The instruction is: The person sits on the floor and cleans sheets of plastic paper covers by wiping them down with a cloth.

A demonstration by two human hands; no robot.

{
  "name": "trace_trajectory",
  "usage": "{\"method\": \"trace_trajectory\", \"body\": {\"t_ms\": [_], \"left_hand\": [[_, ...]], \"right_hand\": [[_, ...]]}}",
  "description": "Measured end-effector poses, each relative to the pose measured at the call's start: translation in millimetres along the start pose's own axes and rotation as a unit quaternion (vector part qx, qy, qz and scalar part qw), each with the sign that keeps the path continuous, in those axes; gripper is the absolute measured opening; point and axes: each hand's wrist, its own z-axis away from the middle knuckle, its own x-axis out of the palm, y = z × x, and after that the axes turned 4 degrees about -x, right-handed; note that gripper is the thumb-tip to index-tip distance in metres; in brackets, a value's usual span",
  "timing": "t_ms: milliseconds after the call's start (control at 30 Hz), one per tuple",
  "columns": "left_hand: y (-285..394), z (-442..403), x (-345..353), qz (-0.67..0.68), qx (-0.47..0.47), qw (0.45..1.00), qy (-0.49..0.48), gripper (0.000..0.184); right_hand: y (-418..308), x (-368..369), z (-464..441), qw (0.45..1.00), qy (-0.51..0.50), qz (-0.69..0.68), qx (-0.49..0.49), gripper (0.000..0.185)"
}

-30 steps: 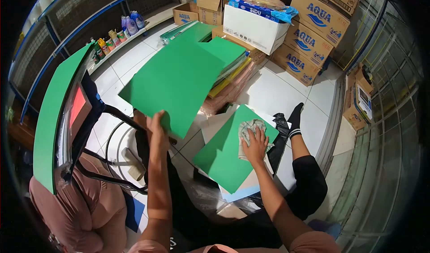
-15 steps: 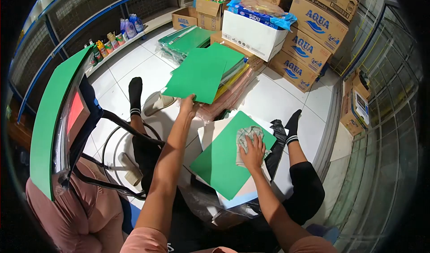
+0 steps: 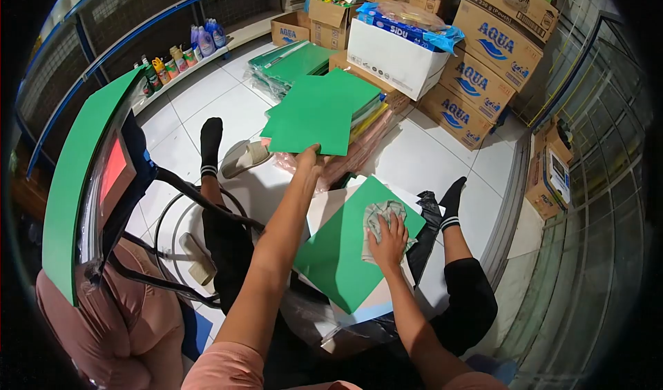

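My left hand [image 3: 309, 157] grips the near edge of a green sheet [image 3: 311, 117], its thumb on top. That sheet lies over a stack of green sheets [image 3: 352, 90] on the floor ahead. My right hand [image 3: 391, 240] rests on a crumpled pale cloth [image 3: 376, 221], pressing it on another green sheet [image 3: 338, 248] between my legs. Beneath this sheet are white and pinkish sheets [image 3: 330, 203] and black plastic [image 3: 429, 214]. What my right fingertips do in the cloth's folds is partly hidden.
A chair [image 3: 200, 200] at the left bears green and red sheets. Beyond are a white box [image 3: 394, 55], stacked cartons [image 3: 459, 79] and wrapped green folders [image 3: 293, 62]. Bottles [image 3: 204, 41] line a low shelf. A sandal [image 3: 246, 159] lies by my left foot. A person in pink [image 3: 103, 328] is at lower left.
My left hand has moved forward and right with its green sheet, bringing it onto the stack. My right hand and the cloth have shifted slightly towards me on the lower sheet.
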Motion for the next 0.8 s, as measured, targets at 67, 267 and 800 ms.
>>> {"method": "trace_trajectory", "body": {"t_ms": [67,267,800], "left_hand": [[-16.7,-24.0,-12.8,-0.026,0.02,0.999,-0.032,0.026],[-22.7,41.1,12.4,-0.009,0.013,1.0,0.016,0.03],[-13.6,188.3,-36.1,-0.332,0.223,0.916,0.002,0.048]], "right_hand": [[-0.1,0.2,-0.1,1.0,0.003,-0.001,0.0,0.045],[0.8,1.8,-0.8,1.0,0.005,-0.006,0.003,0.045],[-1.1,-2.0,-0.7,1.0,0.009,0.004,0.002,0.044]]}}
